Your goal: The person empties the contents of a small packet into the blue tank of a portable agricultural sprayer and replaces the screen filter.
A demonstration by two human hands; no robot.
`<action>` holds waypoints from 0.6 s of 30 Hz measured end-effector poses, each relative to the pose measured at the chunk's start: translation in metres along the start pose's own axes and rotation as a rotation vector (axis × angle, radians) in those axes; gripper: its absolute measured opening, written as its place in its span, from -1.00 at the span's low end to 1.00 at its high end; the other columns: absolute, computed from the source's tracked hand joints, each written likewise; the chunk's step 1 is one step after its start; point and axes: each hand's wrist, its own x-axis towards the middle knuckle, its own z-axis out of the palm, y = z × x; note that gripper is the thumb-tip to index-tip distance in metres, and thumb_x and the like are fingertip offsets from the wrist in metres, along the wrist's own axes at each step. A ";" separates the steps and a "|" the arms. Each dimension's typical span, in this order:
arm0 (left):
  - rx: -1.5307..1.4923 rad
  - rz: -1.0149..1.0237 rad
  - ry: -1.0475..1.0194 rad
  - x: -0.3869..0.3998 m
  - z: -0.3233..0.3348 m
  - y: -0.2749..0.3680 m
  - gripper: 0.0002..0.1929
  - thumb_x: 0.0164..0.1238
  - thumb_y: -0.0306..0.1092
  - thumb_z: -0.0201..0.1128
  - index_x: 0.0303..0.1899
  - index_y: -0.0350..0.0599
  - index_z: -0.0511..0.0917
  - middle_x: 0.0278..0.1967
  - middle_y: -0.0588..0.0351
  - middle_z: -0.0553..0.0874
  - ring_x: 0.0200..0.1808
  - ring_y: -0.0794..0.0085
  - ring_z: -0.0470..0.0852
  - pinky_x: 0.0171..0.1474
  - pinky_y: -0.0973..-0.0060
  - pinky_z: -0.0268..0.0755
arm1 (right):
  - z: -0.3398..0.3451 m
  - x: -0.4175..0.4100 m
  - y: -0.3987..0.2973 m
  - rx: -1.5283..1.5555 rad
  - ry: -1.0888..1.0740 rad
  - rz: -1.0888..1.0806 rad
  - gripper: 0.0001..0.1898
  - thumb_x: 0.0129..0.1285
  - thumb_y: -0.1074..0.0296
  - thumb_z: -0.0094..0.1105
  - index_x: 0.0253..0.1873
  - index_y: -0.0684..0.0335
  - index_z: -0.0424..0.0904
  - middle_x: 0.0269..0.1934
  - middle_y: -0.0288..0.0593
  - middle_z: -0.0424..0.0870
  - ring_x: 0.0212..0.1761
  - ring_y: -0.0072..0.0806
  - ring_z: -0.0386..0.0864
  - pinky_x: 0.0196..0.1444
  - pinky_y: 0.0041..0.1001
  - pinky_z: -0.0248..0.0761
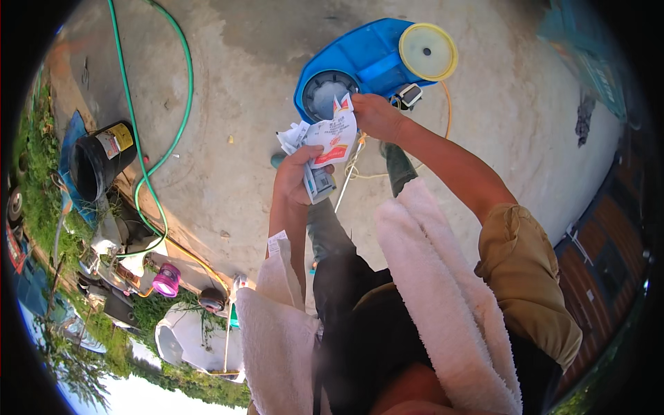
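Observation:
My left hand (298, 176) holds several flat packets in a bunch. On top is a white sachet (332, 137) with red bands and print; silvery-blue packets (320, 184) show below it. The sachet's upper edge looks jagged. At its upper right corner, the fingers of my right hand (376, 116) are pinched together. Just beyond my hands stands a blue plastic tank (358, 49), seemingly a sprayer. Its round mouth holds a dark-rimmed strainer (329, 93) with something pale inside, partly hidden by the sachet. A yellow-rimmed round lid (428, 52) rests on the tank's right end.
A green hose (189, 78) loops over the concrete floor (244, 93) at left. Past it, a black bucket (98, 161) lies tipped. A thin wand (345, 184) and cord lie between my feet and the tank. A white towel (436, 280) hangs from my shoulders.

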 end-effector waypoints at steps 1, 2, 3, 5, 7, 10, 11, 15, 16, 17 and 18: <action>-0.004 -0.012 0.015 0.000 -0.004 0.000 -0.63 0.23 -0.55 0.17 0.09 -0.24 0.42 -0.15 -0.12 0.69 -0.35 0.26 0.66 -0.37 0.36 0.55 | -0.002 0.001 -0.001 -0.061 -0.034 -0.002 -0.86 0.04 0.42 0.15 -0.26 0.14 0.62 -0.32 -0.32 0.54 -0.19 -0.40 0.53 -0.22 -0.41 0.48; 0.000 -0.030 0.019 0.002 -0.002 0.002 -0.63 0.22 -0.55 0.17 0.08 -0.24 0.42 -0.15 -0.11 0.69 -0.34 0.27 0.66 -0.37 0.37 0.55 | 0.003 0.001 -0.001 -0.067 -0.034 0.001 -0.86 0.04 0.42 0.15 -0.26 0.14 0.62 -0.32 -0.32 0.54 -0.19 -0.40 0.53 -0.22 -0.41 0.48; 0.002 -0.033 0.013 0.005 0.000 0.001 -0.63 0.22 -0.55 0.17 0.08 -0.24 0.42 -0.15 -0.11 0.69 -0.34 0.27 0.66 -0.37 0.37 0.55 | 0.011 0.002 -0.003 -0.017 -0.014 -0.017 -0.86 0.03 0.42 0.16 -0.26 0.13 0.63 -0.32 -0.32 0.54 -0.19 -0.40 0.53 -0.21 -0.41 0.48; -0.011 -0.005 0.009 0.005 -0.001 0.000 -0.64 0.22 -0.56 0.17 0.07 -0.23 0.42 -0.15 -0.11 0.69 -0.34 0.27 0.66 -0.37 0.37 0.54 | 0.014 0.000 -0.006 0.041 0.003 -0.033 -0.86 0.03 0.41 0.16 -0.27 0.12 0.64 -0.32 -0.32 0.54 -0.18 -0.41 0.53 -0.21 -0.42 0.49; -0.027 -0.004 0.025 0.003 -0.005 0.002 -0.64 0.22 -0.56 0.17 0.07 -0.21 0.42 -0.15 -0.11 0.68 -0.33 0.28 0.67 -0.37 0.37 0.54 | -0.009 0.000 -0.001 -0.068 -0.005 -0.033 -0.85 0.03 0.39 0.17 -0.26 0.13 0.65 -0.31 -0.32 0.55 -0.17 -0.40 0.53 -0.21 -0.43 0.49; -0.025 -0.002 0.005 0.007 0.005 0.000 -0.64 0.22 -0.57 0.16 0.07 -0.19 0.42 -0.15 -0.10 0.68 -0.32 0.29 0.67 -0.37 0.37 0.54 | 0.006 -0.002 0.001 -0.119 -0.008 -0.166 -0.84 0.02 0.38 0.18 -0.26 0.15 0.65 -0.33 -0.31 0.54 -0.18 -0.39 0.53 -0.23 -0.44 0.49; -0.030 0.024 -0.001 0.005 0.004 -0.001 -0.63 0.22 -0.57 0.16 0.08 -0.18 0.41 -0.14 -0.10 0.68 -0.31 0.29 0.67 -0.37 0.37 0.53 | 0.002 -0.001 0.001 -0.115 -0.007 -0.170 -0.84 0.02 0.38 0.18 -0.26 0.15 0.65 -0.33 -0.31 0.54 -0.18 -0.39 0.53 -0.23 -0.44 0.49; -0.035 0.009 -0.007 0.007 -0.006 -0.002 -0.63 0.22 -0.58 0.15 0.08 -0.17 0.41 -0.13 -0.10 0.68 -0.30 0.30 0.67 -0.37 0.37 0.53 | -0.014 0.009 -0.003 -0.018 -0.187 0.023 -0.78 0.04 0.39 0.19 -0.15 0.16 0.63 -0.25 -0.25 0.58 -0.08 -0.37 0.53 -0.13 -0.40 0.49; -0.031 0.010 0.018 0.009 -0.005 -0.003 -0.63 0.22 -0.58 0.15 0.09 -0.18 0.41 -0.13 -0.10 0.68 -0.30 0.29 0.68 -0.37 0.37 0.54 | -0.015 0.012 -0.006 0.031 -0.239 0.110 -0.70 0.06 0.42 0.20 -0.04 0.15 0.62 -0.19 -0.21 0.59 0.01 -0.37 0.53 -0.07 -0.39 0.49; -0.025 0.006 0.044 0.007 -0.005 -0.004 -0.62 0.21 -0.58 0.15 0.09 -0.18 0.41 -0.12 -0.11 0.68 -0.29 0.28 0.68 -0.37 0.37 0.54 | -0.010 0.007 -0.011 0.033 -0.240 0.117 -0.70 0.06 0.42 0.20 -0.04 0.15 0.62 -0.19 -0.21 0.59 0.01 -0.37 0.53 -0.07 -0.39 0.49; -0.021 0.007 0.034 0.009 0.001 -0.004 -0.62 0.21 -0.58 0.15 0.09 -0.18 0.41 -0.12 -0.11 0.68 -0.29 0.28 0.68 -0.37 0.37 0.54 | -0.003 0.002 -0.007 -0.052 -0.236 0.048 -0.71 0.06 0.42 0.20 -0.05 0.16 0.61 -0.19 -0.19 0.59 -0.02 -0.34 0.54 -0.09 -0.38 0.50</action>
